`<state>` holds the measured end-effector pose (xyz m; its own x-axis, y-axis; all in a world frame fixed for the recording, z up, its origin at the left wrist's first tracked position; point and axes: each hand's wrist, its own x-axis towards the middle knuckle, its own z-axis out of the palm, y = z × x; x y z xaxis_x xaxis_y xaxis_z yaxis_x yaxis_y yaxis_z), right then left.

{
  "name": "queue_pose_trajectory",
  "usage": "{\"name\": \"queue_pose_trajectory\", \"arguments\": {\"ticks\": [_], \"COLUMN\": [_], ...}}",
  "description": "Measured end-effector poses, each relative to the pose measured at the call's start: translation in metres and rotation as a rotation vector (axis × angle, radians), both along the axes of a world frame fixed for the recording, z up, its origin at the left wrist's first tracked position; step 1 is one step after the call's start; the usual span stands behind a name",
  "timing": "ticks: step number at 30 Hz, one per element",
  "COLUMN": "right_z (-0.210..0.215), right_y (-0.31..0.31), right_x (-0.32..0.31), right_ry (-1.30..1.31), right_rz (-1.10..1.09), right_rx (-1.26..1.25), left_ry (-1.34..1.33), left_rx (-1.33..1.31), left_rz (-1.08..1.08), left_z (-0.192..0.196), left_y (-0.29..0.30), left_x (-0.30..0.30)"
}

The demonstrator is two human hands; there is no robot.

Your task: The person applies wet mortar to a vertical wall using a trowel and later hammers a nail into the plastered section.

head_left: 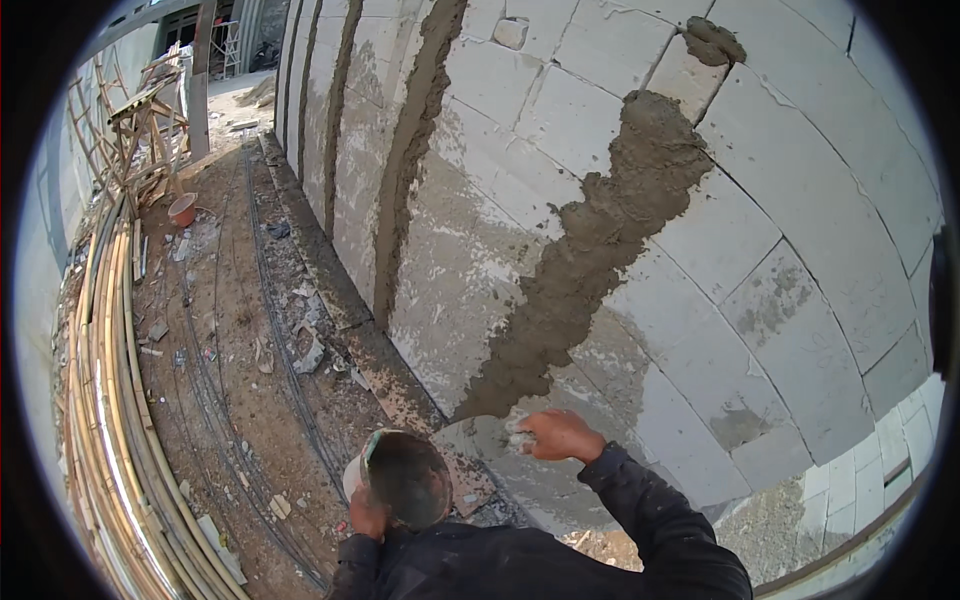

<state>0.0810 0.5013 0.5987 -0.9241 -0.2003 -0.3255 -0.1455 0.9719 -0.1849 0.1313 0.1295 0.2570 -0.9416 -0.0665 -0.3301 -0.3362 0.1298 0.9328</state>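
- Right now the right hand is low and just right of centre, fingers curled tight round a trowel, its flat blade pointing left against the foot of the wall.
- Blade sits at the bottom end of the mortar strip, a thick wet band climbing diagonally to the upper right of the frame.
- Left hand, bottom centre-left, is clamped under a mortar pan loaded with dark mix; how the fingers grip is mostly hidden beneath it, so I can't say more.
- Dark sleeves run from both hands down to the lower edge.
- Block wall fills the right and top, pale grey blocks with patchy skim; more mortar bands stand further off at upper centre.
- Left of frame: dirt ground scattered with rubble, a bundle of bamboo poles along the left edge, an orange bucket and wooden trestle at upper left.
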Motion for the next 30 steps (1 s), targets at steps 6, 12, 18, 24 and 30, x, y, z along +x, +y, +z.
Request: {"name": "queue_pose_trajectory", "arguments": {"ticks": [6,12,18,24,30], "right_z": [-0.256,-0.157,-0.205,-0.212,-0.070], "right_y": [-0.140,-0.160,-0.148,-0.117,-0.105], "right_x": [0.051,0.044,0.054,0.081,0.040], "right_ry": [0.312,0.298,-0.139,-0.054,0.338], "right_rz": [0.014,-0.104,-0.213,-0.319,-0.310], "right_rx": [-0.076,-0.145,-0.213,-0.643,-0.590], "left_ry": [0.140,0.177,0.183,0.044,-0.211], "left_rx": [-0.281,-0.248,-0.099,0.089,0.407], "left_rz": [-0.302,-0.297,-0.320,-0.227,-0.042], "left_z": [0.070,0.114,0.126,0.093,0.073], "left_y": [0.018,-0.008,0.003,-0.034,-0.040], "left_x": [-0.028,-0.028,-0.033,-0.042,-0.035]}}
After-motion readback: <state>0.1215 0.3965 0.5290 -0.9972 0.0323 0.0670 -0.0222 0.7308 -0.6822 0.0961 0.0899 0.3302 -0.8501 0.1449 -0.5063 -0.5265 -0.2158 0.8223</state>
